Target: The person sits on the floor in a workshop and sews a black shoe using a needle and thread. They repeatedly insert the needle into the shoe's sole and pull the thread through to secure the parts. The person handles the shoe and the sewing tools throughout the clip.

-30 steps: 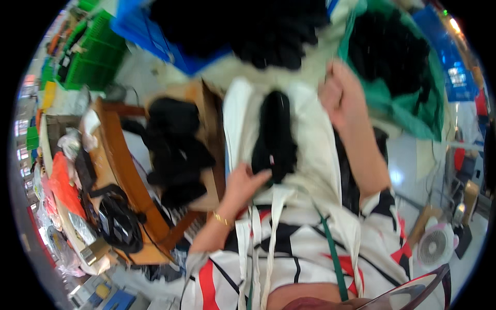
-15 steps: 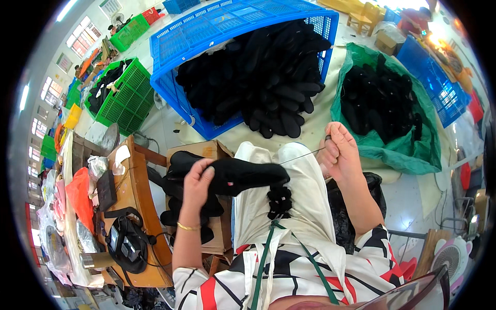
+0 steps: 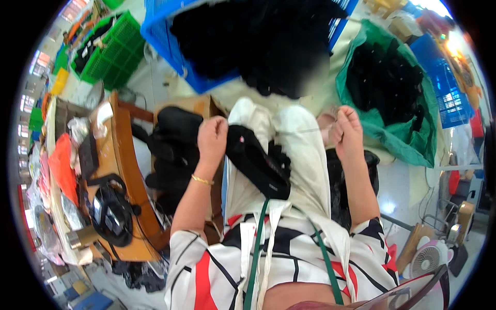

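Observation:
A black cloth shoe (image 3: 258,163) hangs at a slant over my lap, its opening and dark insole showing. My left hand (image 3: 212,138) is closed on its upper end, where a small red mark shows. My right hand (image 3: 348,128) is closed in a pinch to the right of my lap. A thin dark thread (image 3: 302,131) stretches from near the shoe to its fingers; whether they also hold a needle, I cannot tell. Behind the shoe, a black fluffy bundle (image 3: 279,155) lies on my white apron (image 3: 305,170), partly hidden.
Several black shoes (image 3: 175,129) lie on a cardboard box (image 3: 209,106) at my left, beside a wooden table (image 3: 124,191). Ahead, a blue crate (image 3: 160,39) spills black pieces. A green sack (image 3: 413,150) of black pieces stands right, and a black bag (image 3: 369,168) sits by my right leg.
The shoe has swung from lying level to slanting down toward me. My left hand has shifted to its upper end, my right stays raised. The whole view has tilted down.

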`<state>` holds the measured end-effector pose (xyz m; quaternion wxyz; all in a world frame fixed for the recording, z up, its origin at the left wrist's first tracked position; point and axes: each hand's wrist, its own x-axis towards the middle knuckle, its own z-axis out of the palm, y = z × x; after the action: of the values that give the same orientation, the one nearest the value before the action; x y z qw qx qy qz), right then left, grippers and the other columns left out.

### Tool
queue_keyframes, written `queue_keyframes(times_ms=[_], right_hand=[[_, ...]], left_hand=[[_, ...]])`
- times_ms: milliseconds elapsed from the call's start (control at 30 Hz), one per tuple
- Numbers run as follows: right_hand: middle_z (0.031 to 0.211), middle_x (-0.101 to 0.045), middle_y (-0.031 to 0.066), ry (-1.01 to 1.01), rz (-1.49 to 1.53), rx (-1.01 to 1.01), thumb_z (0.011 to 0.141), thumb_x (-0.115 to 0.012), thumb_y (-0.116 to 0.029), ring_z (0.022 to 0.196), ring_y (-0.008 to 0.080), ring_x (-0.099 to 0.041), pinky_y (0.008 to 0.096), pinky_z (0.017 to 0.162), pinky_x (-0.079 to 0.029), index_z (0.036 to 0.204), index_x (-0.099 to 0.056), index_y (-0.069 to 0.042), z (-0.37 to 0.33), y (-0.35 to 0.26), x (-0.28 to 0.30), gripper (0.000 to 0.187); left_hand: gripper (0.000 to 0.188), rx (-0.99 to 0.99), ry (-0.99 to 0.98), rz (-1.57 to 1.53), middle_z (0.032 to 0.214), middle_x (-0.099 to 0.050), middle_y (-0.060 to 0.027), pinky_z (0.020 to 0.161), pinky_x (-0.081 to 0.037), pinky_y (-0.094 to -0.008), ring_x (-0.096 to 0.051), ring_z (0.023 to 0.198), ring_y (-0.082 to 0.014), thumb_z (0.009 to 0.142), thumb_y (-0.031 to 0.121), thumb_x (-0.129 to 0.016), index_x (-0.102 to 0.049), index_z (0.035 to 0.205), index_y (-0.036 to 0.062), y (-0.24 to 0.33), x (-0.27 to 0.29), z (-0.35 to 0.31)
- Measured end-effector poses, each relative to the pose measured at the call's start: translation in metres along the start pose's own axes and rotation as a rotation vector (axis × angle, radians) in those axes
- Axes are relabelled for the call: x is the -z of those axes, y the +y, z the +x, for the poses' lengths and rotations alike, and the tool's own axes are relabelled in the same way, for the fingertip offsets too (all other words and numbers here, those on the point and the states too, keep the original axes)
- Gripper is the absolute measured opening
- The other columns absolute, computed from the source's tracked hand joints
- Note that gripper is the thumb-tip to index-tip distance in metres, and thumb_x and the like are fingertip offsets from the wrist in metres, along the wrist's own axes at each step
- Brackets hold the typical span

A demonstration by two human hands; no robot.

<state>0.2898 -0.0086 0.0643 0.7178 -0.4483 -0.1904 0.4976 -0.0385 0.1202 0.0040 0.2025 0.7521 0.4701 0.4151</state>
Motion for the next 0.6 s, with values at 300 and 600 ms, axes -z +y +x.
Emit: queue_keyframes(times_ms=[300,600], right_hand=[[0.085,-0.058,0.0008,-0.388,-0.766,0.02,0.097,-0.061,-0.012,0.075,0.01,-0.056,0.0246,0.069,-0.047,0.103,-0.062,-0.003,0.005,0.081,-0.024,0.011],[0.091,-0.063,0.0181,-0.836,-1.268,0.286,0.087,-0.068,-0.029,0.088,0.0377,-0.062,0.0457,0.074,-0.051,0.089,-0.061,-0.003,0.018,0.128,-0.085,0.027]], left_hand=[[0.04,0.516,-0.348,-0.151,0.068,-0.059,-0.0076,0.06,-0.046,-0.032,-0.055,0.062,-0.0187,0.093,0.04,-0.066,-0.064,0.086,0.0005,0.023,0.029,-0.038],[0.012,0.476,-0.408,-0.493,0.08,-0.054,0.0054,0.063,-0.041,-0.0205,-0.047,0.07,-0.0024,0.083,0.004,-0.075,-0.063,0.085,0.0033,0.002,0.012,-0.037]])
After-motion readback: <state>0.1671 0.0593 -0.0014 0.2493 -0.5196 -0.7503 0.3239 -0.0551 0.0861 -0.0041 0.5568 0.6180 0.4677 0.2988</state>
